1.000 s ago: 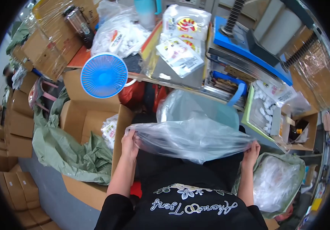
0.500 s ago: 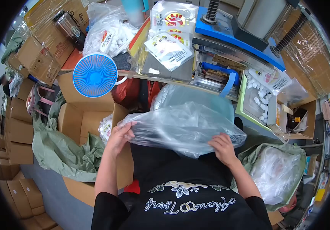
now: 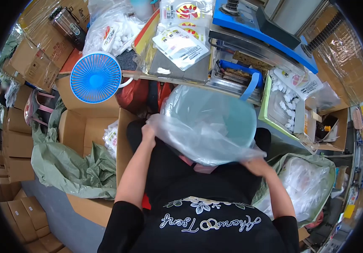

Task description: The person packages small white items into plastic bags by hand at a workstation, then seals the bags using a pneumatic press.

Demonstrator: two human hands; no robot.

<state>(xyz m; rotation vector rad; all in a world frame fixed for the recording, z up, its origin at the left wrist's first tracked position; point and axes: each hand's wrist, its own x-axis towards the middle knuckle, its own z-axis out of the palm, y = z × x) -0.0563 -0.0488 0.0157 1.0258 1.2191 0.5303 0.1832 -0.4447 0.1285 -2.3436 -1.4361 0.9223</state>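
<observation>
A clear plastic bag [image 3: 190,137] is stretched over the near side of a pale teal tub [image 3: 239,122] in front of my lap. My left hand [image 3: 148,135] is closed on the bag's edge at the tub's left; the film covers part of its fingers. At the near right rim, my right hand [image 3: 255,165] grips the bag's other edge, its fingers blurred and partly behind the film. Loose plastic also lies inside the tub and along its far left side.
A blue fan [image 3: 96,78] projects from the workbench edge. The press [image 3: 270,36] stands at the back right, beside a tray of white caps [image 3: 289,107]. An open carton [image 3: 124,147] stands at left; a green sack of clear plastic [image 3: 299,185] sits at right.
The bag has been drawn down toward me, uncovering more of the tub. My left hand has moved right and up; my right hand has moved slightly right and down. The view has shifted a little.
</observation>
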